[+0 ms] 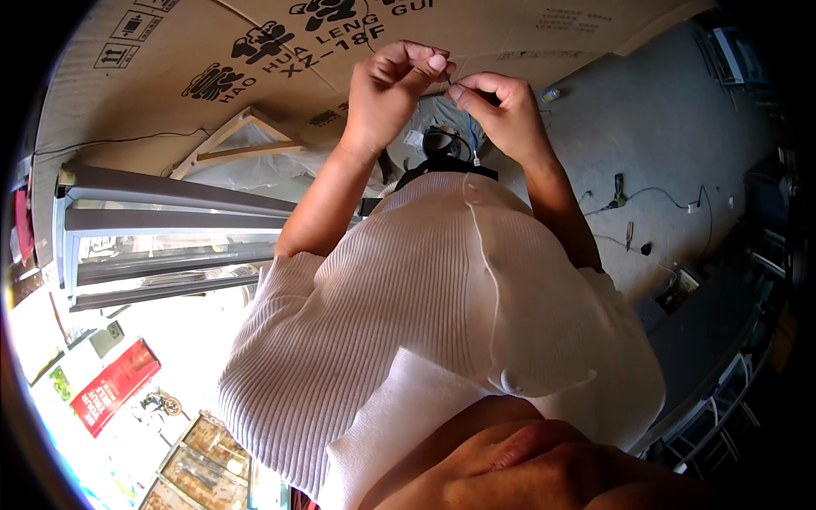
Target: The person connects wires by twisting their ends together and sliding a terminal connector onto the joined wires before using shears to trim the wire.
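Note:
In front of the cardboard, my left hand and my right hand are raised close together, their fingertips almost meeting. Both pinch a thin blue wire, of which a short dark bit shows between the fingers. Below my right fingers a blue cable hangs down to a small pale connector. Whether it is the same piece as the wire is hidden by my fingers. A loop of black cable lies beneath the hands, beside clear plastic wrapping.
A large printed cardboard box stands ahead. To the left are a wooden frame under plastic film and grey metal profiles. Rightward, the concrete floor bears thin cables, a hand tool and a small bottle.

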Tool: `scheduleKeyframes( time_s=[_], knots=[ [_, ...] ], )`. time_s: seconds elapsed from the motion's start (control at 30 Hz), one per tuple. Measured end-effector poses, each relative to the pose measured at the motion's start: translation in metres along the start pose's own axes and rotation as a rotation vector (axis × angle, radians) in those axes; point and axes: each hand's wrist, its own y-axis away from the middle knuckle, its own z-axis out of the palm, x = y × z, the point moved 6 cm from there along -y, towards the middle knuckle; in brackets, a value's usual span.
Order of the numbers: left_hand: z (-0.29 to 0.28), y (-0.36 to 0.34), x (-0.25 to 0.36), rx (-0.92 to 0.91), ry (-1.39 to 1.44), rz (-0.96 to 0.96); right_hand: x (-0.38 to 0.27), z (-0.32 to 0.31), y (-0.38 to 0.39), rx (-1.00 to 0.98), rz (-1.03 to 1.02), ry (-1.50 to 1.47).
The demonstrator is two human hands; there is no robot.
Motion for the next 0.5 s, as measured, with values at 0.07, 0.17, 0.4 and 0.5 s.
scheduleKeyframes(
  time_s=[0.07, 0.17, 0.4, 0.5],
  knots=[
    [0.001, 0.001, -0.003, 0.023, 0.015, -0.018, -0.001, 0.001, 0.002, 0.03, -0.011, 0.029],
    [-0.002, -0.001, -0.005, 0.018, 0.029, -0.148, -0.002, 0.0, 0.002, -0.029, -0.035, -0.007],
    [-0.009, -0.002, -0.016, 0.024, 0.241, -0.305, -0.012, 0.0, 0.001, -0.161, -0.081, -0.149],
    [-0.012, -0.002, -0.021, 0.003, 0.309, -0.306, -0.015, 0.001, 0.002, -0.169, -0.103, -0.16]
  ],
)
